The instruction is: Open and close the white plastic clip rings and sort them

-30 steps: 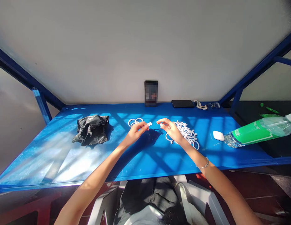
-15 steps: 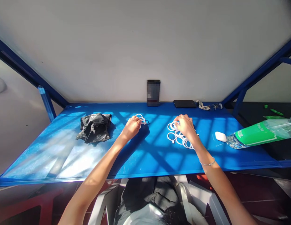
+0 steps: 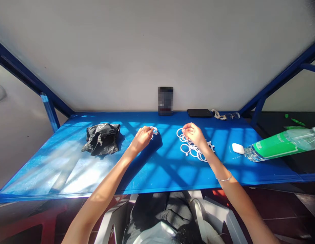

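Observation:
On the blue table (image 3: 160, 169) lies a pile of white plastic rings (image 3: 195, 149). My right hand (image 3: 196, 135) rests over the pile's left side, fingers curled and pinching one white ring at the pile's upper left edge. My left hand (image 3: 142, 138) is farther left, fingers closed on a small bunch of white rings (image 3: 154, 130) lifted just off the table.
A crumpled black plastic bag (image 3: 101, 138) lies at the left. At the back wall stand a small dark box (image 3: 165, 101), a black phone (image 3: 198, 113) and glasses (image 3: 227, 116). A white earbud case (image 3: 238, 148) and a green-labelled bottle (image 3: 279, 145) lie at the right.
Both hands moved apart from the table's middle: the left carried its rings back and left, the right went onto the ring pile and now pinches a ring at its edge.

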Available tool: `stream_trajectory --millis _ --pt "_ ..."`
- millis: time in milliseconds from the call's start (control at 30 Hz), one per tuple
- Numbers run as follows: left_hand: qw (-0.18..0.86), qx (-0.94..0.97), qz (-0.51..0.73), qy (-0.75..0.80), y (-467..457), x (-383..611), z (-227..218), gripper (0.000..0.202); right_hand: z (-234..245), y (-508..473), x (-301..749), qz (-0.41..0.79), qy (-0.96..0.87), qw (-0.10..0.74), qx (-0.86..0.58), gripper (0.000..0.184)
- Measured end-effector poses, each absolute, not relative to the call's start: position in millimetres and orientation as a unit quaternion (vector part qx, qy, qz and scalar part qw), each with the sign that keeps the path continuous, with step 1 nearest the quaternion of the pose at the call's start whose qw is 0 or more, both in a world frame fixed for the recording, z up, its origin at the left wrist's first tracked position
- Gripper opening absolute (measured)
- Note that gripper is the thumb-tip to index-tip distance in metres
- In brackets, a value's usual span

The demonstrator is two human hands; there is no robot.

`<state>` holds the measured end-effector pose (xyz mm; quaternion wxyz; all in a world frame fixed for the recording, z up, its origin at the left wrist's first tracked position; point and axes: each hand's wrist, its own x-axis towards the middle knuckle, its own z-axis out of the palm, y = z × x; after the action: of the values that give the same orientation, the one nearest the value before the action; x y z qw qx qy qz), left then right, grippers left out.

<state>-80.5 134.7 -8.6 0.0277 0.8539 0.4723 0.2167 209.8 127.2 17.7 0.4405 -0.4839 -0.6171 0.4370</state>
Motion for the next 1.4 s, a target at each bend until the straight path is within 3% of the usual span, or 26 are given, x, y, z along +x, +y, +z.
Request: stream_trajectory --millis 267,433,533,700,867,967,1233,1400 --pt "-0.055 0.88 0.365 0.3 108 -43 -9 0.033 10 111 180 0.598 -0.537 0.426 -0.414 0.044" --pt "-0.052 0.87 0.387 0.302 102 -32 -13 0.018 6 105 170 0.65 -0.488 0.413 -0.41 0.047" --pt "0.056 0.862 0.41 0.293 101 -32 -8 0.018 2 104 165 0.65 -0.499 0.406 -0.405 0.049" --pt "0.331 0.765 0.42 0.359 93 -29 5 0.026 -4 105 162 0.6 -0.555 0.411 -0.404 0.054" --pt "0.606 0.597 0.404 0.337 90 -23 11 0.041 -3 101 161 0.684 -0.539 0.351 -0.344 0.053" --pt "0.714 0.511 0.381 0.289 91 -19 8 0.046 -2 98 160 0.719 -0.508 0.343 -0.327 0.052" --pt "0.786 0.416 0.38 0.255 90 -11 6 0.054 -8 102 154 0.76 -0.462 0.358 -0.285 0.057" --pt "0.711 0.499 0.402 0.291 91 -19 12 0.05 2 103 160 0.708 -0.509 0.373 -0.319 0.042"
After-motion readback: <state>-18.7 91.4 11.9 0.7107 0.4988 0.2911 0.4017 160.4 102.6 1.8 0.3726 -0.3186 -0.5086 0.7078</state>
